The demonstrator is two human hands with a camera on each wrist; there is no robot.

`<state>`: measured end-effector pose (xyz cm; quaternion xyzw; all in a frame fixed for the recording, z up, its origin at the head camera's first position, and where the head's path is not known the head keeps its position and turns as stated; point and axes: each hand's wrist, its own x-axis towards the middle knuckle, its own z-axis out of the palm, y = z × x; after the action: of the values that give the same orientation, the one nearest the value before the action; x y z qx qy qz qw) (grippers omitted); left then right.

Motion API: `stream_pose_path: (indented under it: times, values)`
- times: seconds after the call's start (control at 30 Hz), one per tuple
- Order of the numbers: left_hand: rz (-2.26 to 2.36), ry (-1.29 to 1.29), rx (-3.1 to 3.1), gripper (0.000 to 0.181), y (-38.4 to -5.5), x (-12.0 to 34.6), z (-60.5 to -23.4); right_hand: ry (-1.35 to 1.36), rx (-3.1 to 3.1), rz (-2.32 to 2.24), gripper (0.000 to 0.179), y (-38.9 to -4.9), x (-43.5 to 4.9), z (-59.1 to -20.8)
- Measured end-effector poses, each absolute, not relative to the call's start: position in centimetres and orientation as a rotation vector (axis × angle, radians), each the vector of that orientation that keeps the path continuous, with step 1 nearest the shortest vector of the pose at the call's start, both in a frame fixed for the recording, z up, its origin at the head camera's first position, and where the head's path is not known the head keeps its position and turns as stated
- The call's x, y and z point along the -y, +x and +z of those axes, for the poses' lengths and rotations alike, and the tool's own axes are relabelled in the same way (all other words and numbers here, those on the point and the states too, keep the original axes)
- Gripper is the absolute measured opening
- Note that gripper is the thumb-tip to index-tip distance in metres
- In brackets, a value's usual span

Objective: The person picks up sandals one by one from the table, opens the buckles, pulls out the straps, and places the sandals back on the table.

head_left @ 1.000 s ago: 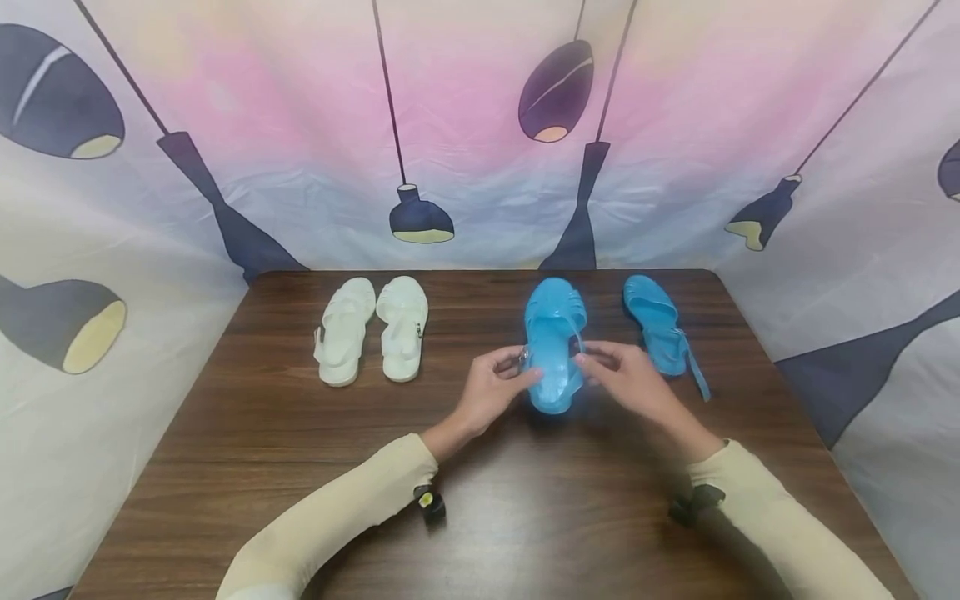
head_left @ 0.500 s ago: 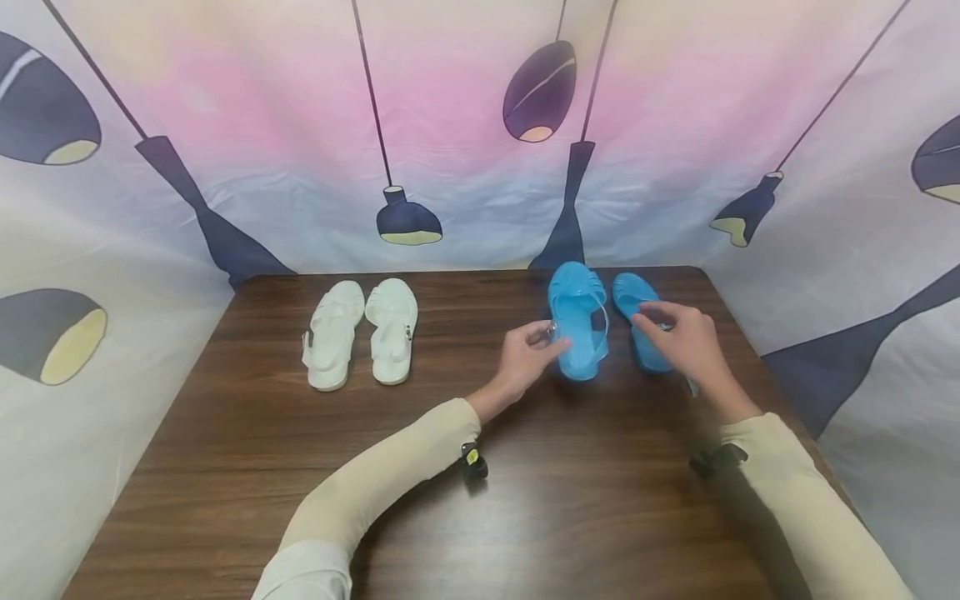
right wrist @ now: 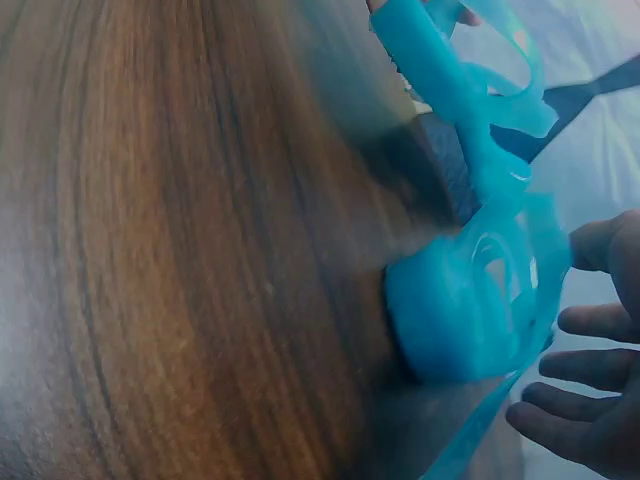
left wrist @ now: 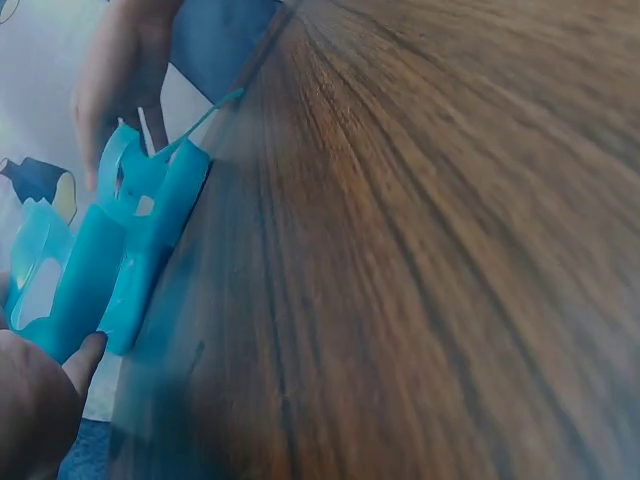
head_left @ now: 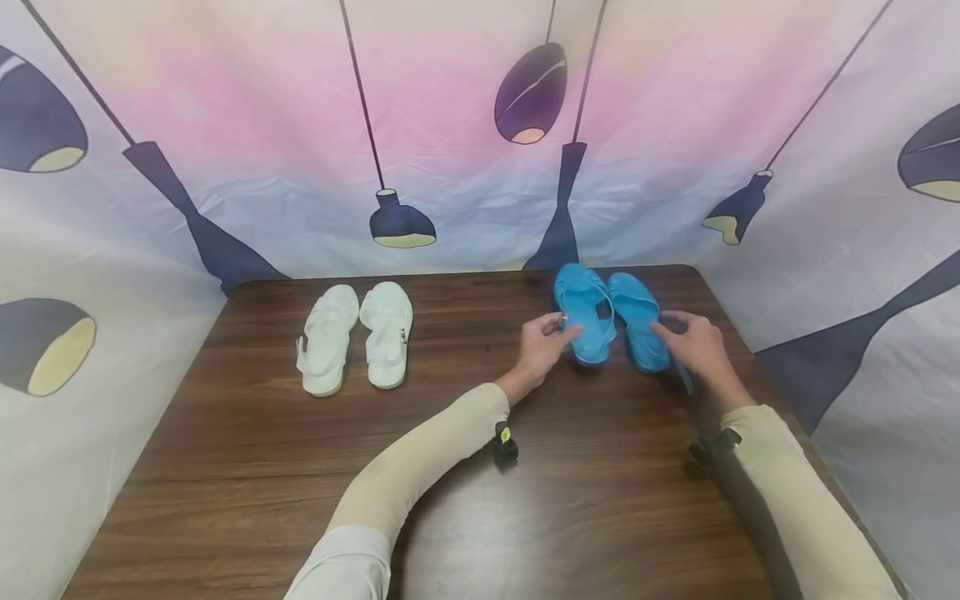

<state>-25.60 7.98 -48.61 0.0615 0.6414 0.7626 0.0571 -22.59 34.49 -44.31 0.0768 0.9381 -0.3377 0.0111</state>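
Observation:
My left hand (head_left: 543,346) pinches the side of a blue jelly sandal (head_left: 587,321) near its heel, thumb on the footbed. In the right wrist view this blue sandal (right wrist: 440,75) is tilted, its heel raised off the wood. Just right of it lies the other blue sandal (head_left: 647,354), with a loose strap (right wrist: 465,430) trailing from its heel. My right hand (head_left: 697,343) is at that sandal's outer side. In the right wrist view its fingers (right wrist: 570,405) are spread, and one fingertip touches the sandal; the thumb is hidden there.
Two white sandals (head_left: 387,350) stand side by side at the back left of the brown wooden table (head_left: 247,467). A cloth backdrop (head_left: 465,100) printed with lamps rises behind the table's back edge (head_left: 480,273).
My left hand has carried the held blue sandal rightward and back, close beside its mate. The right hand has let go of that sandal and moved right to the other one.

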Motion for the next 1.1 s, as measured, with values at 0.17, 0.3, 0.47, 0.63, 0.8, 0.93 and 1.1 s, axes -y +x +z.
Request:
stream_pose_path:
  times: [0.17,0.3,0.47,0.63,0.8,0.93,1.1]
  values:
    - [2.298,0.162,-1.928,0.039,-25.4,-8.7,-48.9,0.263,-2.825,-1.038,0.085,-23.0,-35.0,-45.2]
    - [2.303,0.151,-1.922,0.038,-25.2,-8.9,-49.0,0.276,-2.768,-1.073,0.089,-23.2,-35.1,-45.7]
    - [2.293,0.136,-1.917,0.038,-25.3,-8.9,-49.1,0.282,-2.741,-1.138,0.089,-23.1,-35.1,-45.9]
    - [2.273,0.105,-1.876,0.038,-25.4,-9.0,-49.5,0.314,-2.723,-1.15,0.088,-23.0,-35.2,-46.0]
    - [2.237,0.085,-1.918,0.041,-25.3,-9.1,-49.5,0.322,-2.718,-1.167,0.084,-22.9,-35.1,-46.0]
    - [2.181,0.092,-1.973,0.045,-25.4,-9.1,-49.4,0.321,-2.72,-1.18,0.081,-22.9,-35.1,-45.9]
    - [2.063,0.136,-2.088,0.053,-25.5,-9.0,-49.4,0.318,-2.723,-1.182,0.08,-22.9,-35.0,-46.0]
